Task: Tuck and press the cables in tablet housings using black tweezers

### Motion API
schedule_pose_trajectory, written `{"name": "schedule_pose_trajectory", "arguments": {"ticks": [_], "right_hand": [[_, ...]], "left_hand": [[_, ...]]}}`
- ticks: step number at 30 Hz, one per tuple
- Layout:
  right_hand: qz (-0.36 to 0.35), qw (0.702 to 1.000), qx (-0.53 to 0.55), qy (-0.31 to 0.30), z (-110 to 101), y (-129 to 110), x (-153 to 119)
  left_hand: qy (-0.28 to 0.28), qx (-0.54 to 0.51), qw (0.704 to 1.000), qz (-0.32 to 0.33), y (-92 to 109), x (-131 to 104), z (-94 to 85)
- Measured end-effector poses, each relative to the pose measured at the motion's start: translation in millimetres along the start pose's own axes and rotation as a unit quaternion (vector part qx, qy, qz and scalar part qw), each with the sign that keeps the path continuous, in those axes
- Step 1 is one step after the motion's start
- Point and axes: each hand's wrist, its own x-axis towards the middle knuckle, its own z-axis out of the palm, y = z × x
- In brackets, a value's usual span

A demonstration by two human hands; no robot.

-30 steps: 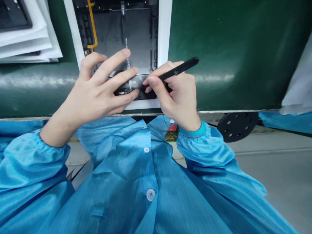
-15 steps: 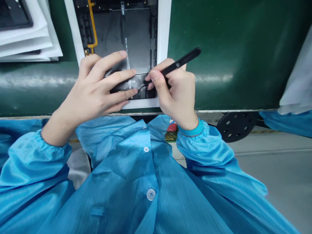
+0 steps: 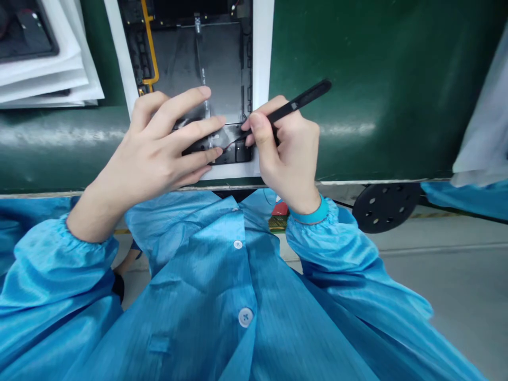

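Note:
An opened flat black electronic device [image 3: 220,58], likely a tablet's inside, lies on a white sheet [image 3: 262,58] at the table's near edge. An orange flex cable [image 3: 150,47] runs down its left side, and a dark ribbon cable [image 3: 201,58] crosses its middle. My left hand [image 3: 162,135] rests over the device's lower left part with fingers stretched out. In my right hand [image 3: 288,143] a pair of black tweezers [image 3: 293,106] is gripped like a pen. Their tips meet the lower part of the device beside my left fingertips; whether anything is between the tips I cannot make out.
White sheets with dark flat devices between them form a stack [image 3: 63,69] at the upper left of the green table mat [image 3: 357,63]. White sheeting [image 3: 482,121] hangs at the right edge. Below the table is a round black perforated disc [image 3: 387,207].
The view has shifted slightly. Both hands keep nearly the same place on the device, and the tweezers have barely moved. Part of another person's limb now shows below at left.

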Motion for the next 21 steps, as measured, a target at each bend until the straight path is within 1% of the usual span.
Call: {"name": "schedule_pose_trajectory", "arguments": {"ticks": [5, 10, 14, 18, 21], "right_hand": [[-0.008, 1.000, 0.006, -0.001, -0.4, 0.1, 0.8], [-0.002, 0.999, 0.032, 0.014, -1.6, 0.2, -0.8], [0.003, 0.998, 0.055, 0.037, -1.0, 2.7, -2.7], [-0.002, 0.999, 0.048, 0.022, -1.1, 4.0, -2.3], [-0.007, 0.999, 0.034, 0.005, -2.8, 2.6, -1.9]], "left_hand": [[-0.006, 0.040, 0.999, 0.035, 1.2, 3.0, 0.2], [-0.018, 0.044, 0.999, 0.022, 5.7, 11.3, 2.6], [-0.025, 0.057, 0.998, 0.031, 6.2, 14.9, -0.2], [-0.042, 0.067, 0.995, 0.057, 3.3, 20.1, -7.5], [-0.053, 0.067, 0.994, 0.073, -3.4, 25.5, -11.1]]}}
